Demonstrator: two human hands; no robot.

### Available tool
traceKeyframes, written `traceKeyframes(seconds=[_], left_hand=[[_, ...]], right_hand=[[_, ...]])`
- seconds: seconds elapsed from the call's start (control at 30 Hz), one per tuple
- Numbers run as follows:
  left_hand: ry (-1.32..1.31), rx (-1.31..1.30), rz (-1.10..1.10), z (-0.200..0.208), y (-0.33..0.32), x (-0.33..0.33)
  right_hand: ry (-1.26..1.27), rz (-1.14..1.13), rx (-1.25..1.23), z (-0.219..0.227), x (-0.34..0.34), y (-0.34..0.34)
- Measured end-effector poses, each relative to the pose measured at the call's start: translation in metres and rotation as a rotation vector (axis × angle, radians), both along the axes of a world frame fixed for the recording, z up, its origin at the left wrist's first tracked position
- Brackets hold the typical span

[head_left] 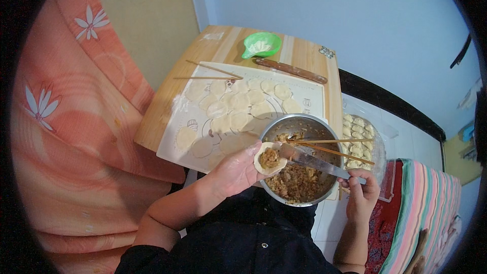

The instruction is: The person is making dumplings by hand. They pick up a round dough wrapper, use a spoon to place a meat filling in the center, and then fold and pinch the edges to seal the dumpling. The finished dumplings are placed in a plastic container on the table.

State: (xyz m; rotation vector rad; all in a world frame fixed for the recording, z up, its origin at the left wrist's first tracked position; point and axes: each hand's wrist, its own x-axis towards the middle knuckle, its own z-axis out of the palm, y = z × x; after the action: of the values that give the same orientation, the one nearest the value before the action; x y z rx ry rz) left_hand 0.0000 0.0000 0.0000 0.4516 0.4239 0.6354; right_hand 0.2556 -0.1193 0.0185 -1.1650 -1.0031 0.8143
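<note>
On the wooden bench [167,116], the left hand [234,172] cups a round filled dough wrapper [269,159]; the right hand [361,189] grips a flat metal knife [309,161], blade pointing leftward onto it.

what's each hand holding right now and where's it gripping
The left hand cups a round dumpling wrapper with filling from underneath. The right hand pinches a flat metal spatula by its handle end.

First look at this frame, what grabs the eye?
At centre, the left hand cradles a round dough wrapper with filling while the right hand presses a flat metal spatula onto it, over a steel bowl of minced filling. Behind, pale dough rounds cover a white mat on the wooden table.
</note>
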Motion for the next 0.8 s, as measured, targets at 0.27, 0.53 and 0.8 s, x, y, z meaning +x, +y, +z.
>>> traceKeyframes(seconds=[0.27, 0.53, 0.8], left_hand=[[0.023, 0.024, -0.001, 0.003, -0.001, 0.006], [0.011, 0.009, -0.002, -0.010, 0.002, 0.005], [0.020, 0.031, -0.004, -0.009, 0.002, 0.007]], right_hand=[[-0.046, 0.032, -0.065, 0.004, 0.003, 0.003], [-0.150, -0.070, -0.124, 0.021, -0.003, -0.006], [-0.206, -0.189, -0.113, 0.028, 0.002, -0.018]])
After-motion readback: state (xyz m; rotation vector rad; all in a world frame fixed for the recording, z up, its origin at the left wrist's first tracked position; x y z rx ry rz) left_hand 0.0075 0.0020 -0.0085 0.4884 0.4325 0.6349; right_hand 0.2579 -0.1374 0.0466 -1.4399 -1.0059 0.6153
